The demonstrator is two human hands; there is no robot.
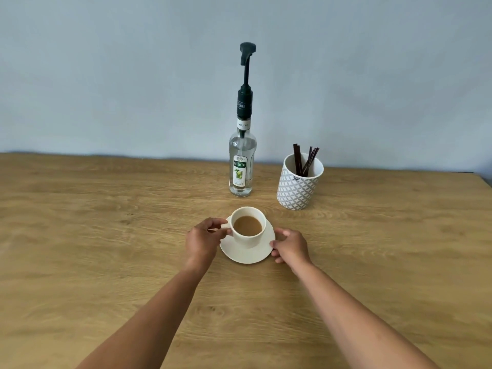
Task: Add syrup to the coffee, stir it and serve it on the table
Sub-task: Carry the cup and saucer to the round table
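Note:
A white cup (249, 237) of milky coffee stands on a white saucer (246, 254) in the middle of the wooden table (106, 235). My left hand (203, 239) pinches the cup's handle on its left side. My right hand (288, 246) grips the saucer's right rim. Behind the cup stands a clear syrup bottle (242, 161) with a tall black pump (247, 53), its spout pointing left. To the right of the bottle, a patterned white and grey cup (298, 186) holds several dark stir sticks (304, 159).
A pale blue wall (106, 75) runs along the table's far edge. The table's right edge shows at far right.

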